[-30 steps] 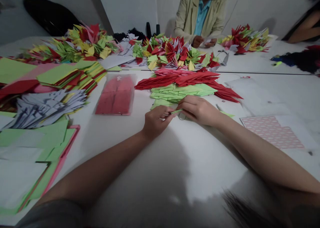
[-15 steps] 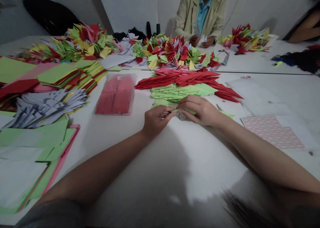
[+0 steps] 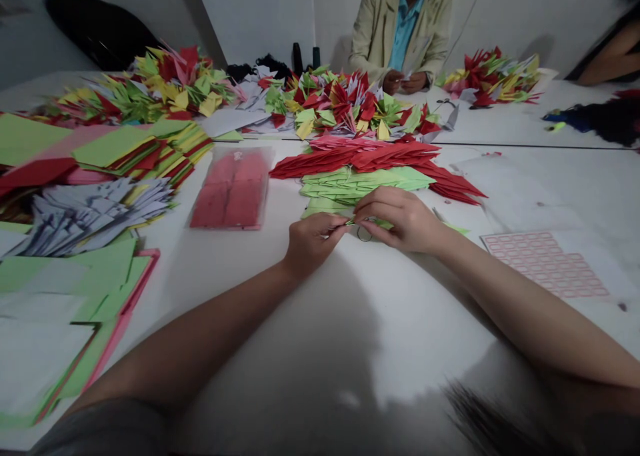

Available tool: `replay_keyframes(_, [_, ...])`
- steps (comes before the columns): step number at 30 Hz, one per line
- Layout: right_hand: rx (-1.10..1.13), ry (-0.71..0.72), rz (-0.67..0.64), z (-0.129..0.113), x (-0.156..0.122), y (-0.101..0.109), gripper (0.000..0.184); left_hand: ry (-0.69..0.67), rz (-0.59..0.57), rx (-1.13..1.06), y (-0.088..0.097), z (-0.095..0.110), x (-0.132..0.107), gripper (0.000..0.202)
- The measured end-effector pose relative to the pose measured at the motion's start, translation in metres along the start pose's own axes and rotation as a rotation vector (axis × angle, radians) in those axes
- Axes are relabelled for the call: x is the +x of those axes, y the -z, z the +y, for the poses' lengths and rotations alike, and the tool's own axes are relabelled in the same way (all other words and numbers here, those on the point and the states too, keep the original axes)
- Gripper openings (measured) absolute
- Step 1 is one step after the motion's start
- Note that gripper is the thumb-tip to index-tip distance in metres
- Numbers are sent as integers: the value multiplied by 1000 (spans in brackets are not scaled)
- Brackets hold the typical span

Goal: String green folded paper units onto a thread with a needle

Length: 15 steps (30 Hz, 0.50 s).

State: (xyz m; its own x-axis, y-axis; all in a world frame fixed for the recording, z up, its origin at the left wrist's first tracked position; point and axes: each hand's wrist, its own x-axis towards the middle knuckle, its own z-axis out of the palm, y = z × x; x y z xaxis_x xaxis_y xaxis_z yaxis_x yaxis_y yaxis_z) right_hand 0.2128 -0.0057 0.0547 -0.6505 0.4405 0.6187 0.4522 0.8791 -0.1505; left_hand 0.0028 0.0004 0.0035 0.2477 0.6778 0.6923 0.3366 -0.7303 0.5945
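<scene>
A narrow folded green paper is pinched between the thumb and fingers of my left hand. My right hand curls over its other end, fingers bent around it and covering most of it. A thin dark loop, like thread or wire, shows just below the right fingertips. Right behind both hands lies a stack of folded green papers, with folded red papers beyond it.
A clear bag of red folded paper lies left of my hands. Stacks of coloured paper fill the left side; a sticker sheet lies right. Heaps of folded paper stand at the back, before a seated person.
My fingers shift slightly around the green paper, and less of it shows between them. Across the table, the other person's hands have changed position a little.
</scene>
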Motion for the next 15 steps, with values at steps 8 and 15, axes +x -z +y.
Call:
replay_keyframes(8, [-42,-2,-71,-7,4,5,17,-99,-35,84,2,-1,-1,5])
replay_keyframes(15, [-113,-2,-133,-10,6,7,18,-225,-90,129,3,2,-1,6])
